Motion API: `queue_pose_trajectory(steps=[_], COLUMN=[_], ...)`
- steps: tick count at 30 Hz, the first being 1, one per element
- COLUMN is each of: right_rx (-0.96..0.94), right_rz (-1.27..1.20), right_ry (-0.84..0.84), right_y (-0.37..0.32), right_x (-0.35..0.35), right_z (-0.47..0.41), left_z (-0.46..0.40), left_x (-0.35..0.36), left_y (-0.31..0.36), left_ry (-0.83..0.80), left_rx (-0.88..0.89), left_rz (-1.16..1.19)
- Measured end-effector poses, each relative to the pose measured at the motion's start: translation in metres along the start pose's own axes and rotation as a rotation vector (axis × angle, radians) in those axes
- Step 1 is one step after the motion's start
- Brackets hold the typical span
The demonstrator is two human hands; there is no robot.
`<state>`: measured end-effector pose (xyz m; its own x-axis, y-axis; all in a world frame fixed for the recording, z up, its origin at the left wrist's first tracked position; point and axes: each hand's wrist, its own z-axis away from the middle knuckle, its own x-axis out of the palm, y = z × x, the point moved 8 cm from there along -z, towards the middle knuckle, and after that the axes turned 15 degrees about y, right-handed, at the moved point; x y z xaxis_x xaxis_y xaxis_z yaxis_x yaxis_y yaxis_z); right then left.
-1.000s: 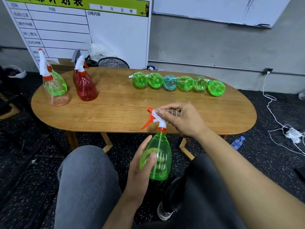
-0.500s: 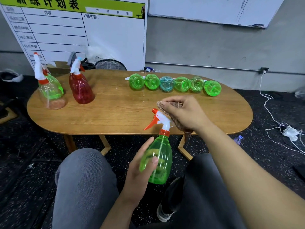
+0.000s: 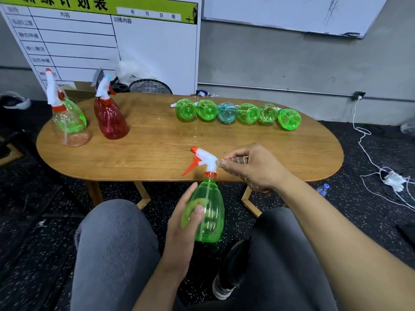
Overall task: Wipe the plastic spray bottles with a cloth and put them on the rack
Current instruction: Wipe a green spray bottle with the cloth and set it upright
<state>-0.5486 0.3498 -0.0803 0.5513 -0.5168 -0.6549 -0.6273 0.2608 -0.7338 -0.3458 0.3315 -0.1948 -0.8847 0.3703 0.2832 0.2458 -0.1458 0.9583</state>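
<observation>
Hands wiping a green spray bottle (image 3: 205, 212) above the lap.
Left hand (image 3: 183, 230) is gripping its translucent body upright; right hand (image 3: 253, 168), clutching a brownish cloth (image 3: 234, 160), is pressing it against the white, orange-triggered head.

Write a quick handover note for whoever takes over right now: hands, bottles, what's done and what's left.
Left hand grips the green spray bottle upright over the lap. Right hand pinches the cloth against the white spray head.
Six bottles lie in a row on the table; the red bottle and others stand far left.
No rack in view. Finish wiping, then rack.
</observation>
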Motion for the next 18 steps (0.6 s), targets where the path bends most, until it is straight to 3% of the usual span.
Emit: queue_pose_trajectory(steps=[6, 9, 11, 14, 18], right_rx=[-0.101, -0.145, -0.084, 0.176, 0.299], right_rz=[0.196, 0.205, 0.013, -0.521, -0.699], right_ry=[0.009, 0.232, 0.403, 0.401, 0.397], right_y=[0.001, 0.014, 0.03, 0.051, 0.053], right_x=[-0.012, -0.018, -0.018, 0.017, 0.055], right_z=[0.008, 0.013, 0.026, 0.053, 0.078], left_z=[0.003, -0.001, -0.003, -0.005, -0.004], left_x=[0.003, 0.002, 0.001, -0.001, 0.002], left_y=[-0.001, 0.002, 0.004, 0.006, 0.002], left_ry=[-0.013, 0.009, 0.016, 0.011, -0.028], left_rx=[-0.006, -0.013, -0.01, -0.012, -0.032], left_rz=[-0.035, -0.014, 0.007, 0.03, 0.059])
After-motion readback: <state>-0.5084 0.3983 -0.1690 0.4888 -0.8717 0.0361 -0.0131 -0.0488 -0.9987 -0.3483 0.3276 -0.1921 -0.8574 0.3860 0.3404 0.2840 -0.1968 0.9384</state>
